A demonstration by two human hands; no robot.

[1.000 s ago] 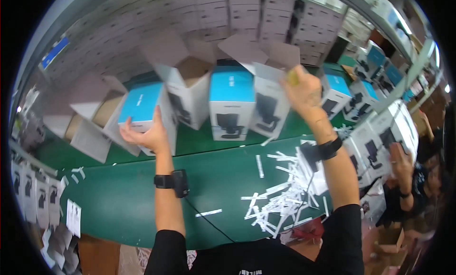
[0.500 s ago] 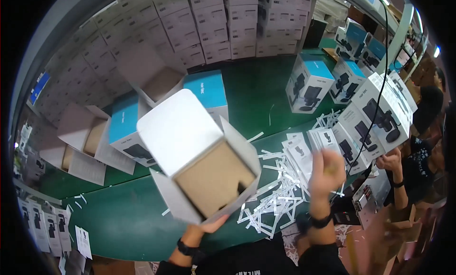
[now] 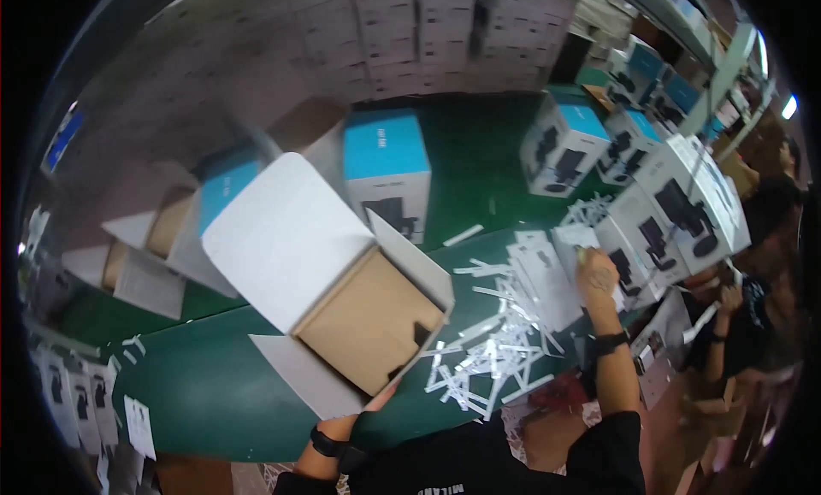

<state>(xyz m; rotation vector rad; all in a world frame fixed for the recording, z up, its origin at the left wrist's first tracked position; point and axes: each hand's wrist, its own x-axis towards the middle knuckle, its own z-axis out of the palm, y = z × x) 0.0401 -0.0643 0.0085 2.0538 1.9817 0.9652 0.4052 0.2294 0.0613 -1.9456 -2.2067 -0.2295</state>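
White leaflets (image 3: 550,279) now meet right hand (image 3: 601,278), grip unclear; left hand (image 3: 381,399) clasps open box (image 3: 369,320).

A green worktable (image 3: 214,392) stretches across — at right, a pale metal post (image 3: 725,72), bright lamp (image 3: 789,107) and reddish floor (image 3: 663,439).

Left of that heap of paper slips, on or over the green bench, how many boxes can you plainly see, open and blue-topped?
Open boxes: 4, counting the one at the left hand
Blue-topped boxes: 2
Total: 6
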